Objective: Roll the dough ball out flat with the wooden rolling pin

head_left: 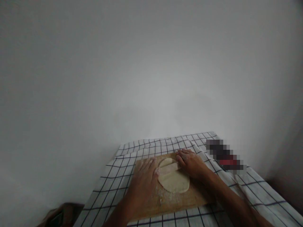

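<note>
A pale, flattened round of dough lies on a wooden board dusted with flour. Across the dough's upper part runs a light rolling pin. My left hand is over the pin's left end, its floury fingers pointing away from me. At the other end, my right hand is closed over the pin with the fingers bent. Both hands cover the pin's ends, so only its middle shows.
A white cloth with dark grid lines covers the table under the board. A blurred dark and red object lies at the right. Behind the table stands a plain wall. Something brown shows at lower left.
</note>
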`<state>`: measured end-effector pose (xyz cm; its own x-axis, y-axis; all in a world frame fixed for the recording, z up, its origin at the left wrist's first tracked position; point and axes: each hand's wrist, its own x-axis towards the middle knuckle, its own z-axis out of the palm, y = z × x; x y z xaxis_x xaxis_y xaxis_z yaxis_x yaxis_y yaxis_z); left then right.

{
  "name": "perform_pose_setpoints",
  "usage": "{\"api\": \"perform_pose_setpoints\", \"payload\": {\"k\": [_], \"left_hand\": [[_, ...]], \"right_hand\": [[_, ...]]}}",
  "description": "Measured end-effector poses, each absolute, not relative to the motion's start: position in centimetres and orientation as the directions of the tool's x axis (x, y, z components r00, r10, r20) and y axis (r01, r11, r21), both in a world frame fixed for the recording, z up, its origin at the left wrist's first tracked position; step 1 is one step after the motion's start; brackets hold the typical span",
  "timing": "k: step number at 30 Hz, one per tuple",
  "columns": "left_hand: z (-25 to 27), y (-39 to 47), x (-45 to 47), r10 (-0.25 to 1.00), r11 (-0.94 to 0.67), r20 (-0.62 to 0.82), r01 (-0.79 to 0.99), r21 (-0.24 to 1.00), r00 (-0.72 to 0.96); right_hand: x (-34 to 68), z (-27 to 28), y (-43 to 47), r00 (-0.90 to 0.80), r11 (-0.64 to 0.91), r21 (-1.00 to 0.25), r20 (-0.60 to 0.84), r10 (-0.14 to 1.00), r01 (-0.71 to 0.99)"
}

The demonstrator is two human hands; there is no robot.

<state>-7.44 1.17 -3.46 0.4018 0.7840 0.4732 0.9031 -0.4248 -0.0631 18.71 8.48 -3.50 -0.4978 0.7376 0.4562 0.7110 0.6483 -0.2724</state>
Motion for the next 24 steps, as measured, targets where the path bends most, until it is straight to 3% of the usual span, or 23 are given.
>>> {"api": "perform_pose_setpoints", "payload": {"k": [3,8,11,17,24], "left_hand": [[-4.2,-2.5,-6.7,0.76,-0.399,0.523,0.912,-0.093,0.386],[-6.9,-6.2,-5.4,0.644,-0.419,0.569,0.858,-0.297,0.512],[-7.9,-6.7,-4.8,0.615,-0.41,0.588,0.851,-0.329,0.524],[-4.7,-4.9,-5.1,0.676,-0.413,0.497,0.838,-0.356,0.544],[-1.5,5.7,-7.3,0.787,-0.404,0.347,0.851,-0.337,0.511]], "right_hand": [[18.9,-3.8,8.5,-0.499,0.657,-0.294,0.461,0.734,0.694],[19.2,-3.8,8.5,-0.492,0.648,-0.337,0.444,0.749,0.683],[19.3,-3.6,8.4,-0.492,0.645,-0.337,0.438,0.752,0.686],[19.2,-3.5,8.1,-0.498,0.648,-0.295,0.448,0.743,0.702],[18.6,-3.1,7.8,-0.465,0.602,-0.276,0.428,0.775,0.75]]}}
